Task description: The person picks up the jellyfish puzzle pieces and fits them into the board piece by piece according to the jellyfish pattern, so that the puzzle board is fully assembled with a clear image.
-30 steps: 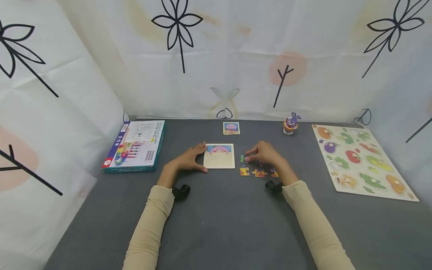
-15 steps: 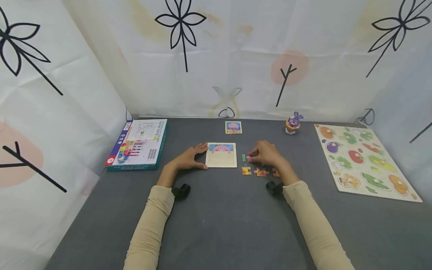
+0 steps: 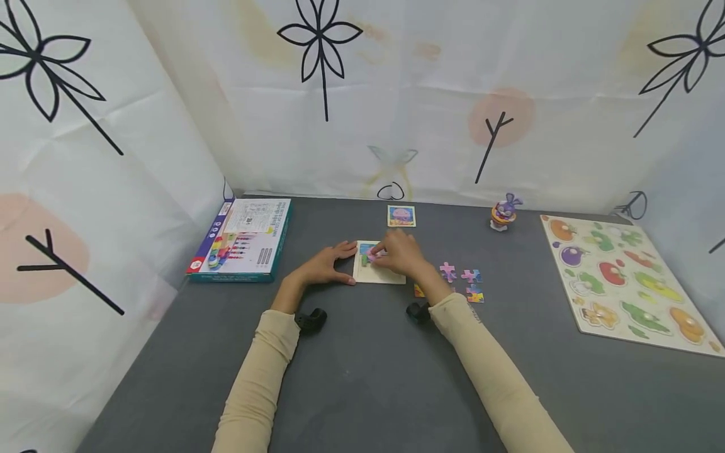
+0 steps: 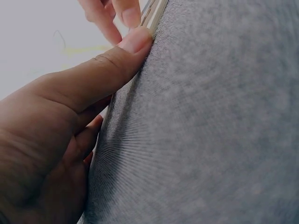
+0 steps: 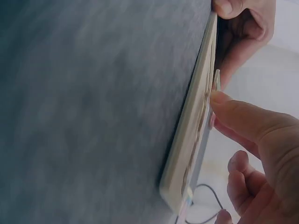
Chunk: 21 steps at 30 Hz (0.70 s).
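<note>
Since the earlier frame, R hand point(image 3: 399, 255) has gone from the loose pcs point(image 3: 447, 272), right of ctr, to over the puzzle tray point(image 3: 374, 274), mid-frame. Its thumb + fingertips pinch a pink/green puzzle pc point(image 3: 370, 257) at the tray's upper-left part; can't tell if it's seated. L hand point(image 3: 324, 265) is spread, thumb + fingers against the tray's left edge, not closed round it. Loose pcs lie right of tray, some partly hidden by R wrist. Pic card point(image 3: 401, 216) upper ctr; toy figure point(image 3: 503, 212) upper right; veg board point(image 3: 629, 283) far right; flat box point(image 3: 243, 242) left of ctr.
</note>
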{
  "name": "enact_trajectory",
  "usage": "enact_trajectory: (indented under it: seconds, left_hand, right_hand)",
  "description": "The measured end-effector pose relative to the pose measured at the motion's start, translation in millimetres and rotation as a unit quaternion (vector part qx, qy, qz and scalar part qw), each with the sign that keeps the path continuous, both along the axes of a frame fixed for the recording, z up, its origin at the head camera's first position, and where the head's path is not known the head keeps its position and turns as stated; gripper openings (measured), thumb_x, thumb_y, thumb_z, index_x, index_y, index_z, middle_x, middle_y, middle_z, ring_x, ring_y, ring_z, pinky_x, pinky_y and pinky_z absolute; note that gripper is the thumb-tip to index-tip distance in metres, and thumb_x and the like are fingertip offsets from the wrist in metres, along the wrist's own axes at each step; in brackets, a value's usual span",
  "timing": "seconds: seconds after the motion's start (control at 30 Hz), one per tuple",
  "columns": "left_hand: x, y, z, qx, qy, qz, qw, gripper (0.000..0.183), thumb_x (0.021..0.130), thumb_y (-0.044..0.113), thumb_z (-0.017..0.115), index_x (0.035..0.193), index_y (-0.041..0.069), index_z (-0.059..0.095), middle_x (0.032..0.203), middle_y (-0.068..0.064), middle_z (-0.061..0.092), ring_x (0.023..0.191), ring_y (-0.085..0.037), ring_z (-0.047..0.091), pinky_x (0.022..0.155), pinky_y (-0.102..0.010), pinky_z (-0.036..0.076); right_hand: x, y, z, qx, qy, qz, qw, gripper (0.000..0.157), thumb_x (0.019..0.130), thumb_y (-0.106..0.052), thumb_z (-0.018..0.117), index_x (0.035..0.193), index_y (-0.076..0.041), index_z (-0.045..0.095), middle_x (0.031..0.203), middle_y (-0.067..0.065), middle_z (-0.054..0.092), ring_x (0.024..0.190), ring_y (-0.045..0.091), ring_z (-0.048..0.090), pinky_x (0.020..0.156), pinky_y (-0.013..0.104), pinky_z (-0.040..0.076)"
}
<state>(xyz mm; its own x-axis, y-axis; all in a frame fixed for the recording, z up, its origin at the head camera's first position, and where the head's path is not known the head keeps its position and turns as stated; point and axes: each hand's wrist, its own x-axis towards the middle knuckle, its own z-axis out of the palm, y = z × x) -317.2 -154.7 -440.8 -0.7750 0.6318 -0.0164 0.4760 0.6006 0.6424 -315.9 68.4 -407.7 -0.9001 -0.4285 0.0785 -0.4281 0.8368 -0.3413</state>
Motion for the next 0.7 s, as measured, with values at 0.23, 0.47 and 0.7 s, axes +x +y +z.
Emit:
enact_trajectory:
  seconds: [0.23, 0.47, 0.7]
  left_hand:
    - [-1.2, 1, -0.3, 0.012, 0.013, 0.001, 0.9998, 0.081, 0.074, 0.028, 0.076, 0.141, 0.005, 0.036, 0.15, -0.011, 0.028, 0.141, -0.033, 0.015, 0.113, -0.051, 0.016]
    - [-2.3, 3, -3.1, 0.019, 0.018, -0.008, 0.9996, 0.082, 0.073, 0.029, 0.077, 0.14, 0.005, 0.038, 0.149, -0.01, 0.03, 0.141, -0.032, 0.015, 0.112, -0.052, 0.016]
    - [-2.9, 2, -6.2, 0.028, 0.004, 0.004, 0.9996, 0.082, 0.071, 0.028, 0.078, 0.139, 0.006, 0.038, 0.15, -0.009, 0.029, 0.142, -0.03, 0.014, 0.113, -0.049, 0.015]
  right_hand:
    - [-7.2, -3, -6.1, -0.042, -0.015, 0.015, 0.999, 0.026, 0.073, -0.032, 0.077, 0.096, -0.02, 0.075, 0.075, 0.003, 0.065, 0.063, 0.014, 0.046, 0.057, 0.029, 0.031]
    - [-14.1, -1, -11.2, -0.083, -0.057, 0.048, 0.994, 0.026, 0.074, -0.029, 0.076, 0.098, -0.019, 0.073, 0.053, 0.002, 0.058, 0.048, 0.01, 0.026, 0.052, 0.026, 0.024]
    - [-17.2, -3, -11.7, -0.068, -0.09, 0.036, 0.993, 0.028, 0.077, -0.033, 0.073, 0.104, -0.024, 0.071, 0.078, 0.004, 0.07, 0.054, 0.012, 0.03, 0.063, 0.031, 0.032]
